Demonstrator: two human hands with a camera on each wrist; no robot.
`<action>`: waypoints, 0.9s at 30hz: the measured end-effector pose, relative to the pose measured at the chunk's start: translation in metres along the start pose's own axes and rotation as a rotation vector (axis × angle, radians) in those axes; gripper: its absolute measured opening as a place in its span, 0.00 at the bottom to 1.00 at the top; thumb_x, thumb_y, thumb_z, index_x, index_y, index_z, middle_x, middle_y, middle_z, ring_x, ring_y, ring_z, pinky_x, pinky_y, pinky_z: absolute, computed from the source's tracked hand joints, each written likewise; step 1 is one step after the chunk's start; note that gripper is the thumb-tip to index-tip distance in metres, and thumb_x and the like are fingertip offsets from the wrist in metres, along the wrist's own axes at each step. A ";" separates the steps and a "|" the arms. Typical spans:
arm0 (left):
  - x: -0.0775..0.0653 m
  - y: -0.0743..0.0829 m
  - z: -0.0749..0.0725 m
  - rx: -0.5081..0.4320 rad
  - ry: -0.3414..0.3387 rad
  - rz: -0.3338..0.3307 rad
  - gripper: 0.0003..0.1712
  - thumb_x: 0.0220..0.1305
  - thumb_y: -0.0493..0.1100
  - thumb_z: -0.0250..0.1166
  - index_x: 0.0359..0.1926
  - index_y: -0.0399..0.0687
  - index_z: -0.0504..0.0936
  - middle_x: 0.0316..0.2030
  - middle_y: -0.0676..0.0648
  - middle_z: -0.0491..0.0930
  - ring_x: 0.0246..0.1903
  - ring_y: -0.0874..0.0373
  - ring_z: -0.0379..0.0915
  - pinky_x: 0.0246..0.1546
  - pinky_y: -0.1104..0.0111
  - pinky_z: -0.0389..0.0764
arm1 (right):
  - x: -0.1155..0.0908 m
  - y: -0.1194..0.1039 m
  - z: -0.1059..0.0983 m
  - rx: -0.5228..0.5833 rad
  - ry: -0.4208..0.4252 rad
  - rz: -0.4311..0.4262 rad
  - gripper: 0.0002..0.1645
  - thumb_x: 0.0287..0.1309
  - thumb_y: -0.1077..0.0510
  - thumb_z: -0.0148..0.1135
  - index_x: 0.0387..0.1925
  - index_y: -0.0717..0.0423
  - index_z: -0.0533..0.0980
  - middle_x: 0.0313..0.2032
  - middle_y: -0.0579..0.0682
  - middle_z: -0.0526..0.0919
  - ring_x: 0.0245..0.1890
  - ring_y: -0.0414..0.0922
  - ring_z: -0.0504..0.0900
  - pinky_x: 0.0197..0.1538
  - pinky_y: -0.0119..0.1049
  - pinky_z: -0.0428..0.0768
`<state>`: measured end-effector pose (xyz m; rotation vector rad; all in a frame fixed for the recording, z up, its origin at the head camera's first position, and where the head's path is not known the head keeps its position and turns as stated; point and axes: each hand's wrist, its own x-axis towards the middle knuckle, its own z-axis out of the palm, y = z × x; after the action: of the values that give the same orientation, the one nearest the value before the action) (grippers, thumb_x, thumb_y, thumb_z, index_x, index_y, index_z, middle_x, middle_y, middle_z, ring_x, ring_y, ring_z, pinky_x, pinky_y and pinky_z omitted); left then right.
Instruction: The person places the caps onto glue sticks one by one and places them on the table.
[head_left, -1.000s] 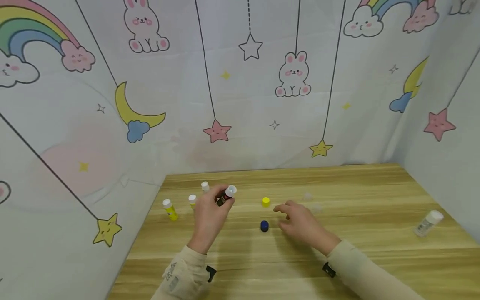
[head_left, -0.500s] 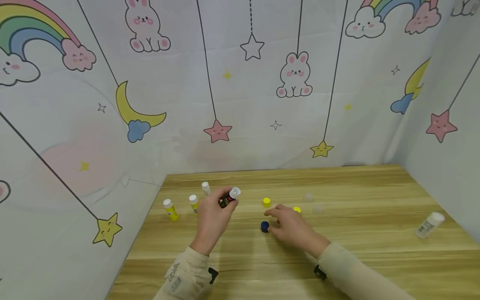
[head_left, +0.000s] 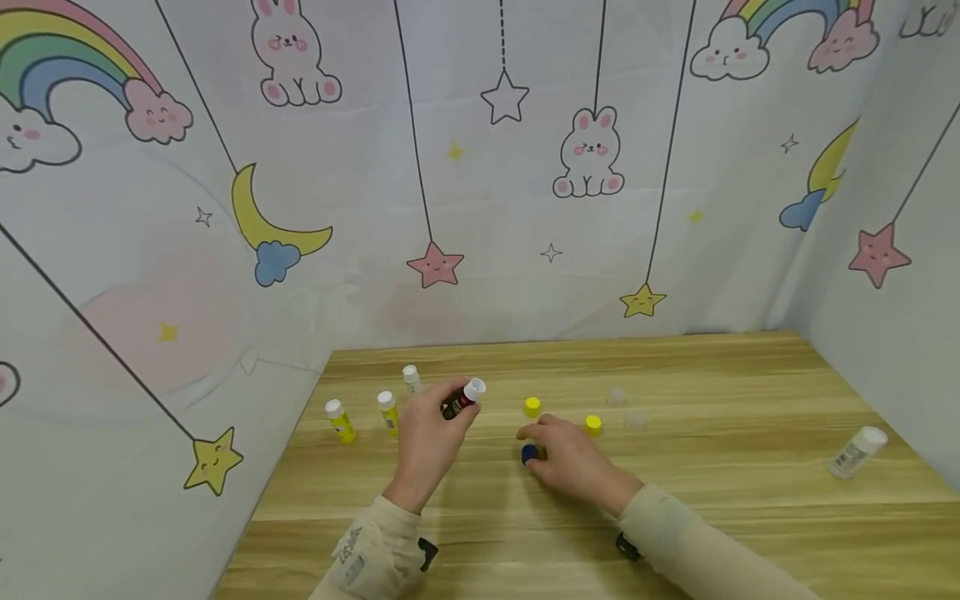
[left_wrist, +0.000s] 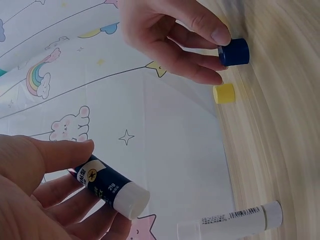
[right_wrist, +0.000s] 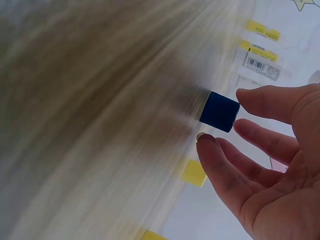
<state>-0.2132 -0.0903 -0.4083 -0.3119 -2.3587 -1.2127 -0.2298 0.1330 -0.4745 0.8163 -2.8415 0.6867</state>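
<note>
My left hand holds a dark glue stick above the table, tilted with its white end up and to the right in the head view. The thumb and fingers close around the dark barrel, hiding part of it. On the tabletop stands a small dark blue cap. Around it reaches my right hand. In the right wrist view, the thumb is at the edge of the blue cap, while the index fingertip is a little apart from it.
Two yellow caps and two clear caps lie beyond my right hand. Two yellow glue sticks and a white one stand at the left. Another white glue stick stands far right. A patterned curtain borders the table.
My right hand has moved left until its thumb and fingers are around the blue cap. A yellow cap behind it has come into view. My left hand has shifted slightly right with the glue stick.
</note>
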 end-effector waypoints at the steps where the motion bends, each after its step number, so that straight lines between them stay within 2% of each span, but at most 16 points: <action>1: 0.000 0.000 0.001 0.002 -0.002 0.001 0.19 0.56 0.39 0.78 0.50 0.49 0.87 0.45 0.48 0.87 0.44 0.55 0.84 0.39 0.60 0.85 | 0.000 0.000 0.000 0.000 -0.002 0.004 0.22 0.54 0.58 0.75 0.52 0.53 0.83 0.39 0.46 0.81 0.29 0.37 0.72 0.31 0.32 0.74; 7: -0.002 -0.002 0.003 -0.006 -0.013 0.001 0.20 0.55 0.38 0.78 0.50 0.50 0.86 0.43 0.51 0.87 0.43 0.58 0.84 0.37 0.63 0.85 | 0.002 0.000 0.003 -0.017 -0.007 -0.004 0.21 0.53 0.58 0.76 0.50 0.53 0.84 0.38 0.46 0.81 0.30 0.38 0.74 0.32 0.33 0.75; 13: -0.002 -0.002 0.003 0.003 -0.008 0.006 0.18 0.56 0.39 0.78 0.48 0.50 0.86 0.41 0.52 0.87 0.41 0.60 0.84 0.35 0.64 0.85 | 0.005 -0.001 0.007 -0.039 -0.004 -0.031 0.18 0.54 0.58 0.76 0.48 0.49 0.85 0.40 0.45 0.82 0.37 0.39 0.79 0.39 0.36 0.79; 18: -0.001 -0.001 0.003 0.013 -0.006 0.015 0.18 0.55 0.39 0.78 0.47 0.50 0.86 0.41 0.52 0.87 0.41 0.59 0.84 0.36 0.62 0.84 | 0.005 -0.001 0.008 -0.034 -0.008 -0.037 0.14 0.54 0.61 0.75 0.43 0.50 0.86 0.38 0.45 0.82 0.38 0.40 0.80 0.42 0.38 0.81; 24: -0.001 -0.001 0.001 0.002 -0.016 -0.005 0.18 0.56 0.38 0.78 0.48 0.49 0.86 0.42 0.50 0.87 0.43 0.57 0.84 0.38 0.60 0.84 | 0.005 -0.001 0.003 -0.003 -0.018 -0.019 0.13 0.54 0.63 0.74 0.43 0.52 0.86 0.39 0.47 0.82 0.40 0.43 0.81 0.45 0.41 0.82; 27: -0.001 -0.002 0.001 -0.003 -0.018 -0.021 0.18 0.57 0.39 0.77 0.49 0.48 0.86 0.43 0.50 0.87 0.44 0.56 0.84 0.39 0.61 0.85 | 0.005 -0.002 -0.003 0.019 0.004 -0.004 0.13 0.55 0.65 0.74 0.43 0.53 0.86 0.38 0.47 0.82 0.39 0.44 0.81 0.45 0.42 0.82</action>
<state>-0.2135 -0.0904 -0.4106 -0.3007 -2.3816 -1.2279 -0.2327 0.1310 -0.4697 0.8225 -2.8334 0.7152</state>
